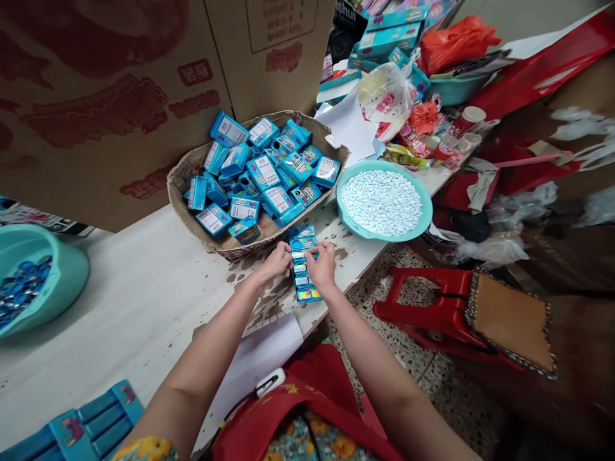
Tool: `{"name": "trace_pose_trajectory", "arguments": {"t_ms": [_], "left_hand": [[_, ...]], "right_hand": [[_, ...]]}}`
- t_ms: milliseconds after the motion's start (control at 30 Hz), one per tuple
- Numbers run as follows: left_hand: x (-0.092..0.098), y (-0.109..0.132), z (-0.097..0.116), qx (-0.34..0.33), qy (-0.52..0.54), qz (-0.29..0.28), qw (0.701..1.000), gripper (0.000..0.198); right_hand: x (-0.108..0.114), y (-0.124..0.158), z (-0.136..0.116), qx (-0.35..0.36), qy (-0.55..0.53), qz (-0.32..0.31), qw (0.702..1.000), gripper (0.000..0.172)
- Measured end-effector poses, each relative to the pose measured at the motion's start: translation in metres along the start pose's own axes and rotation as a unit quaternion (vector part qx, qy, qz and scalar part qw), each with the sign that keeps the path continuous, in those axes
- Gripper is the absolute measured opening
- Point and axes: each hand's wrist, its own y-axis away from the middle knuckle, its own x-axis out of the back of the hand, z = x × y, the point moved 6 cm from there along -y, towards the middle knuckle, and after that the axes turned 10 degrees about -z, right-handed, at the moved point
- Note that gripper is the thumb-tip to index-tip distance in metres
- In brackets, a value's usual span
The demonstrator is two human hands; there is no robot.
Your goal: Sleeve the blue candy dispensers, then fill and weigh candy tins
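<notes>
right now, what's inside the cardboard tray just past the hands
The cardboard tray holds a heap of small blue boxes, several showing white printed panels. A strip of bare floor shows at its near edge; anything under the heap is covered.

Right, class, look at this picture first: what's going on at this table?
A person at a white table has both hands on a short row of small blue boxes lying near the table's edge, the left hand on one side and the right hand on the other. Just beyond it sits a cardboard tray heaped with more blue boxes, and beside that a teal basin of small white pellets. A second teal bowl holding blue pieces stands far left.
</notes>
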Motion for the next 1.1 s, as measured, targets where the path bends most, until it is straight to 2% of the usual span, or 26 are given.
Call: {"name": "trace_pose_trajectory", "arguments": {"t_ms": [100, 167, 267, 367, 433, 467, 533, 633, 700, 767, 833, 900, 1033, 1100], "left_hand": [[-0.005, -0.003, -0.014, 0.060, 0.028, 0.011, 0.998, 0.020], [-0.007, -0.004, -0.026, 0.105, 0.023, 0.022, 0.994, 0.026], [-0.003, 0.006, -0.038, 0.113, -0.002, 0.027, 0.993, 0.030], [0.020, 0.046, -0.049, 0.085, -0.084, 0.028, 0.992, 0.035], [0.045, 0.095, -0.068, 0.106, -0.136, 0.050, 0.984, 0.038], [0.055, 0.124, -0.081, 0.130, -0.146, 0.066, 0.978, 0.039], [0.065, 0.183, -0.113, 0.187, -0.130, 0.084, 0.970, 0.039], [0.047, 0.251, -0.162, 0.242, -0.017, 0.068, 0.968, 0.030], [0.030, 0.276, -0.186, 0.260, 0.082, 0.095, 0.957, 0.023], [0.020, 0.290, -0.200, 0.260, 0.142, 0.149, 0.944, 0.020], [0.017, 0.293, -0.205, 0.232, 0.164, 0.180, 0.942, 0.021], [0.019, 0.294, -0.207, 0.213, 0.168, 0.207, 0.940, 0.026], [0.029, 0.294, -0.214, 0.241, 0.095, 0.298, 0.919, 0.027], [0.027, 0.287, -0.219, 0.254, 0.070, 0.307, 0.915, 0.023]], "right_hand": [[0.001, -0.001, 0.012, -0.034, -0.025, 0.016, 0.999, 0.019], [0.000, -0.005, 0.022, -0.070, -0.050, 0.003, 0.996, 0.029], [0.003, -0.008, 0.024, -0.069, -0.050, -0.025, 0.996, 0.031], [0.016, 0.004, 0.002, -0.014, 0.037, 0.022, 0.999, 0.029], [0.020, 0.023, -0.026, 0.048, 0.092, 0.063, 0.993, 0.030], [0.016, 0.035, -0.042, 0.087, 0.101, 0.063, 0.989, 0.030], [-0.006, 0.063, -0.071, 0.166, 0.071, -0.009, 0.983, 0.027], [-0.069, 0.117, -0.098, 0.217, -0.002, -0.227, 0.949, 0.020], [-0.116, 0.158, -0.102, 0.206, -0.005, -0.365, 0.908, 0.020], [-0.152, 0.193, -0.099, 0.199, 0.019, -0.455, 0.868, 0.026], [-0.176, 0.217, -0.095, 0.210, 0.045, -0.500, 0.839, 0.038], [-0.189, 0.229, -0.091, 0.223, 0.066, -0.516, 0.825, 0.047], [-0.199, 0.230, -0.081, 0.200, 0.103, -0.516, 0.827, 0.052], [-0.201, 0.229, -0.075, 0.183, 0.111, -0.515, 0.830, 0.056]]}}
